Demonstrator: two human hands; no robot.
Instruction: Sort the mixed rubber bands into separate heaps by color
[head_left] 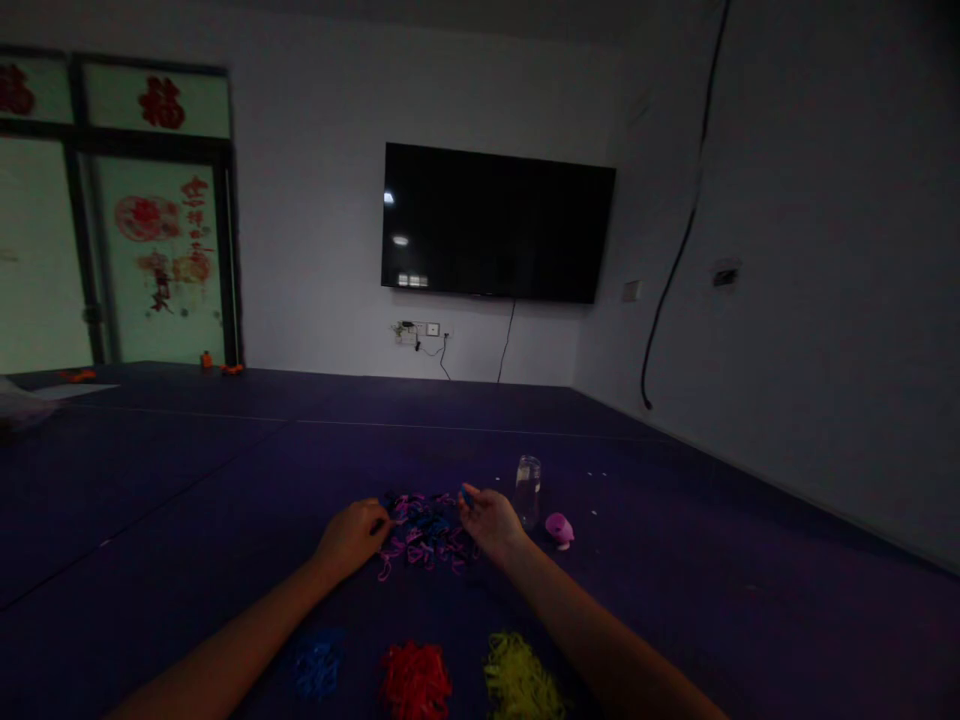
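Observation:
A mixed pile of small rubber bands point(429, 528), pink, blue and dark, lies loosely spread on the dark blue-purple surface between my hands. My left hand point(354, 538) is at the pile's left edge, fingers curled together; whatever they may hold is hidden. On the other side, my right hand point(491, 522) is turned partly palm up and pinches a small blue rubber band point(467, 496) at its fingertips. Closer to me are three sorted heaps: blue bands point(318, 664), red bands point(416, 682) and yellow bands point(521, 678).
A clear plastic jar point(528, 490) stands just beyond my right hand, with a pink lid-like piece point(559, 529) beside it. A television point(496, 222) hangs on the far wall. Orange objects point(232, 369) lie by the glass door, and a black cable point(679, 250) hangs at right.

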